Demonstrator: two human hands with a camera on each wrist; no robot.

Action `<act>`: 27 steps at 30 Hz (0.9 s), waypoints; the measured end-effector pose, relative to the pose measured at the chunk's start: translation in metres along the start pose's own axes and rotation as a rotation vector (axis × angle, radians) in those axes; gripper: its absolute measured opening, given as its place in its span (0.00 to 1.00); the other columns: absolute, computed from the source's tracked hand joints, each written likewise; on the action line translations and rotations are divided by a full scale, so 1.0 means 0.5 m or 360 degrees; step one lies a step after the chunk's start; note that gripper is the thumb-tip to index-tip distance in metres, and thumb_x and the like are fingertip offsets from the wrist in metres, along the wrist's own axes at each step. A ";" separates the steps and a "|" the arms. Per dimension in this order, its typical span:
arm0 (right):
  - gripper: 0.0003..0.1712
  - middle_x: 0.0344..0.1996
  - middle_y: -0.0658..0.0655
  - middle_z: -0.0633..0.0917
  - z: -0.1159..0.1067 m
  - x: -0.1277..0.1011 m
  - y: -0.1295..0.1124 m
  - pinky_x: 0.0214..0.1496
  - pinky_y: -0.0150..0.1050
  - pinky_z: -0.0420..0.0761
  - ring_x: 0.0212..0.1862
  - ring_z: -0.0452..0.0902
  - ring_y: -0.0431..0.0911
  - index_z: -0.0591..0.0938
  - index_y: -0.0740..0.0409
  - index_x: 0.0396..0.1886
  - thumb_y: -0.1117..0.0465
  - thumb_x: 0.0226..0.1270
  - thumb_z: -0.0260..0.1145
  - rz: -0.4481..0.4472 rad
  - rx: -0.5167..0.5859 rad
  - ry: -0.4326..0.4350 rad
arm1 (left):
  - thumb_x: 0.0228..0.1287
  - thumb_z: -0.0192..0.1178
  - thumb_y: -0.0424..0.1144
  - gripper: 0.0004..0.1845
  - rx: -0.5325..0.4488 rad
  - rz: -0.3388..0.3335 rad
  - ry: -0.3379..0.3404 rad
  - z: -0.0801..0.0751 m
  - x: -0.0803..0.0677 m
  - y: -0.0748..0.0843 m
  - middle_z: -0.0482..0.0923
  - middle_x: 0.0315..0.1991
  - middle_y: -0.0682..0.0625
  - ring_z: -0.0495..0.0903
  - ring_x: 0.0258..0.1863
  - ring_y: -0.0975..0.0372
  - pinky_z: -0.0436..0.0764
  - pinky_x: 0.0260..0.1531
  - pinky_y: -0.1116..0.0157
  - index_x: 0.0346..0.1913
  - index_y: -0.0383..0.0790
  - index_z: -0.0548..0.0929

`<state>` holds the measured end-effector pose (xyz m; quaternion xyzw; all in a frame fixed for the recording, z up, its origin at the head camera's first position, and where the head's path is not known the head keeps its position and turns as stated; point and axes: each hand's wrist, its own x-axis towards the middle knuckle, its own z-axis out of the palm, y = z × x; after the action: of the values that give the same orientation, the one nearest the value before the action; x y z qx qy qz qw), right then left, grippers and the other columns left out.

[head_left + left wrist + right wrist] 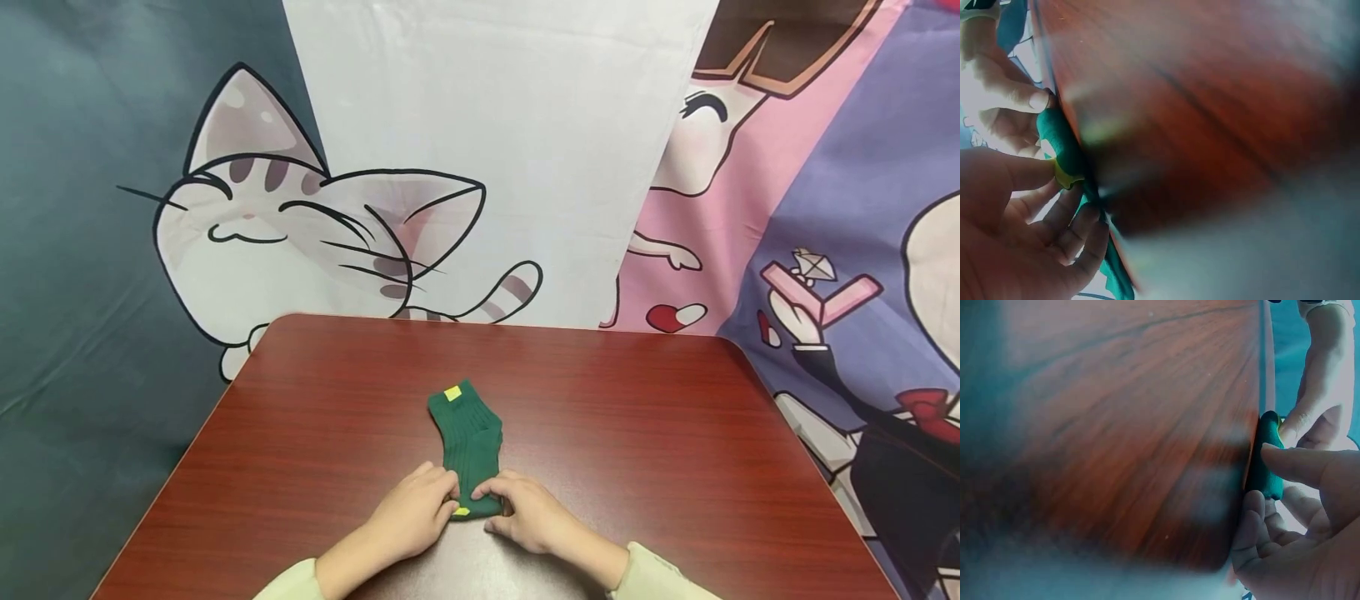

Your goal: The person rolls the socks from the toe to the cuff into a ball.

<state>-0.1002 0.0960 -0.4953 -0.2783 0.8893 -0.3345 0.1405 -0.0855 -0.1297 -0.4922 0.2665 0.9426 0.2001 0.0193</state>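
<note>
A dark green ribbed sock [471,437] lies on the table, its far end angled left with a yellow patch [453,392] near the edge. Its near end shows as a thick rounded roll in both wrist views. My left hand [416,510] grips the left side of that near end, thumb at a second yellow patch [1067,175] and fingers curled against the fabric. On the right corner, my right hand [531,515] holds the sock between its thumb [1294,464] and bent fingers. Part of the near edge is hidden by the hands.
The reddish-brown wooden table [637,417] has rounded far corners. Behind it hangs a printed cloth [510,100] with a cartoon cat and figures. Pale green sleeves [663,575] cover both forearms.
</note>
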 end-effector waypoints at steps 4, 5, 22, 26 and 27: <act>0.19 0.32 0.40 0.73 0.001 0.002 0.000 0.34 0.29 0.71 0.31 0.66 0.31 0.86 0.45 0.47 0.62 0.56 0.79 0.0003 -0.0024 -0.0004 | 0.69 0.64 0.42 0.06 0.0128 0.0109 0.0012 0.000 -0.005 0.001 0.75 0.34 0.61 0.69 0.35 0.69 0.74 0.32 0.69 0.35 0.52 0.78; 0.19 0.31 0.40 0.73 0.001 0.002 0.000 0.34 0.29 0.71 0.31 0.66 0.31 0.86 0.45 0.47 0.62 0.55 0.79 0.0002 -0.0030 -0.0001 | 0.70 0.64 0.44 0.06 0.0153 0.0134 0.0007 0.000 -0.007 0.000 0.74 0.34 0.62 0.68 0.34 0.69 0.72 0.31 0.69 0.35 0.52 0.78; 0.14 0.29 0.40 0.73 0.003 0.007 0.005 0.35 0.31 0.71 0.32 0.67 0.32 0.86 0.45 0.43 0.62 0.58 0.77 0.0038 -0.0008 0.0011 | 0.59 0.73 0.52 0.17 0.0264 0.0161 -0.0104 -0.002 -0.008 0.009 0.75 0.39 0.61 0.69 0.38 0.69 0.75 0.33 0.66 0.41 0.51 0.77; 0.12 0.28 0.40 0.72 0.003 0.009 0.007 0.36 0.31 0.71 0.31 0.67 0.32 0.86 0.46 0.41 0.63 0.59 0.76 0.0037 -0.0001 0.0000 | 0.60 0.72 0.49 0.15 0.0266 0.0154 -0.0087 -0.001 -0.007 0.014 0.76 0.40 0.60 0.70 0.39 0.68 0.76 0.35 0.65 0.41 0.50 0.77; 0.12 0.28 0.41 0.72 0.003 0.010 0.007 0.35 0.31 0.71 0.31 0.67 0.33 0.86 0.46 0.41 0.63 0.59 0.76 0.0039 0.0001 -0.0003 | 0.61 0.72 0.48 0.14 0.0260 0.0153 -0.0081 0.000 -0.007 0.015 0.76 0.41 0.60 0.70 0.39 0.68 0.77 0.35 0.65 0.41 0.50 0.77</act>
<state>-0.1048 0.0945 -0.4989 -0.2676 0.8924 -0.3328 0.1455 -0.0788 -0.1258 -0.4896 0.3171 0.9411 0.1165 0.0119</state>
